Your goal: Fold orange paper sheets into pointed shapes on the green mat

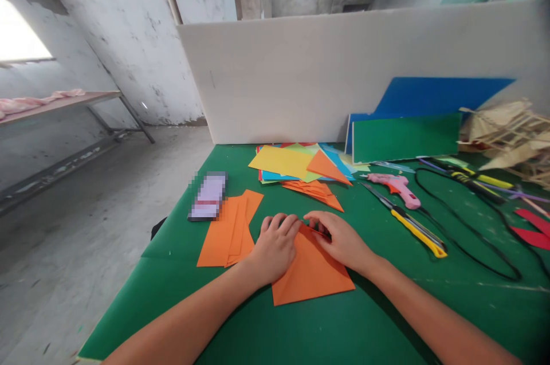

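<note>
A folded sheet of orange paper (315, 273) lies in front of me on the green table, narrowing toward its far end. My left hand (277, 244) rests on the paper's left side, its fingers side by side, bent a little and pressing down at the far tip. At the upper right edge my right hand (337, 239) has its thumb and curled fingers closed on the paper. The fingers partly hide the paper's far tip. Left of my left hand lie loose orange paper pieces (215, 239). Folded orange triangles (315, 192) lie beyond both hands.
A phone (208, 196) lies near the table's left edge. Coloured sheets (279, 161) are stacked at the back. To the right are a pink glue gun (399, 187) with a black cable, a yellow utility knife (416, 233) and scissors (378, 196). A white board (275, 78) stands behind.
</note>
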Demonstrator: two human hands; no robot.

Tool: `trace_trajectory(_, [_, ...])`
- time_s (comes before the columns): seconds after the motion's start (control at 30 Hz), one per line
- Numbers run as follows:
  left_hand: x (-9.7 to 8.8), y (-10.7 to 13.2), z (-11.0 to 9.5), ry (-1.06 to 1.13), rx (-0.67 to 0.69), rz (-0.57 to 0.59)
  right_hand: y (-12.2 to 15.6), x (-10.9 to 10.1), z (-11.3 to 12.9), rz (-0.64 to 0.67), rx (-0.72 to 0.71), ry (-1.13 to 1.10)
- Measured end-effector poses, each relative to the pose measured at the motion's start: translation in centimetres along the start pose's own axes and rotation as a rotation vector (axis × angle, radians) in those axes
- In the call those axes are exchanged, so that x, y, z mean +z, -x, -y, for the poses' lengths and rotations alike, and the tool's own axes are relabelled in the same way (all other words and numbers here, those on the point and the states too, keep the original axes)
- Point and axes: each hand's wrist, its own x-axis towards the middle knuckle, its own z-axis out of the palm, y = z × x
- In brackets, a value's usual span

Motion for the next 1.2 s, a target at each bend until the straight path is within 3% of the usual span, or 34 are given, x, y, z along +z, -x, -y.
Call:
trace_trajectory(0.27, [-0.5,0.0,-0.2,-0.035,0.012,0.028,-0.1,-1.0,0.8,0.116,-0.112,0.038])
trace_trajectory(0.63, [-0.4,-0.2,0.2,-0.015,-0.074,-0.007,0.1,-0.5,0.1,0.129,-0.169,0.122])
trace_trajectory(0.97, [-0.6,-0.5,1.5,0.363,0.005,0.056,0.2,-1.1,-0.1,0.156,-0.115,0.106])
trace_trajectory(1.2, [-0.4,-0.3,2.2,0.582,-0.091,-0.023,0.2,-1.3,0.2,0.173,-0.153,0.146])
